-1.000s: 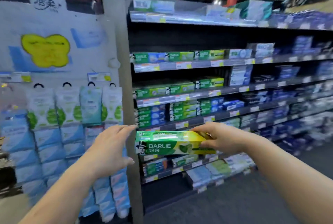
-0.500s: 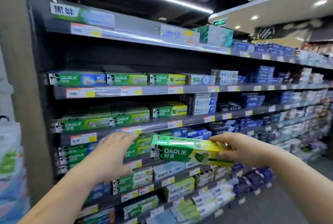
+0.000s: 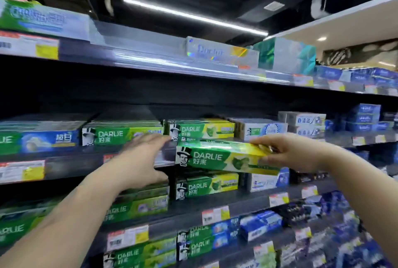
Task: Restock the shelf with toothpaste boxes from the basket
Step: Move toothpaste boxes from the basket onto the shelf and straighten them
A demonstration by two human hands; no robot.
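While my right hand (image 3: 293,153) grips the right end of the box (image 3: 224,157), fingers curled over its top edge and thumb underneath, the box hangs in the air in front of the shelf (image 3: 86,165), its long side facing me and its right end tipped a little lower than its left. It is green and yellow, with a top-hatted figure and DARLIE printed on the face, and its top catches the light. It sits just before the shelf's front rail, level with the row of boxes behind it.

My left hand (image 3: 140,160) is spread flat with fingers straight, holding nothing. Its fingertips (image 3: 159,139) reach toward the box's left end, close to it, though the blur keeps me from telling whether they touch.

Behind the box, on that shelf, stands a matching yellow-green pack (image 3: 202,131). To its left is a green pack (image 3: 122,135), then a blue-ended one (image 3: 43,140); to its right, a white pack (image 3: 265,131). Price tags (image 3: 21,170) line the rail.

One shelf down, another yellow-green pack (image 3: 206,188) sits right below the box I hold, with green ones (image 3: 137,207) to its left. Lower rows hold green and blue packs (image 3: 260,223), blurred. Up top, a silver carton (image 3: 221,52) and a teal one (image 3: 284,55) rest on the highest shelf, under a ceiling light strip (image 3: 193,16).
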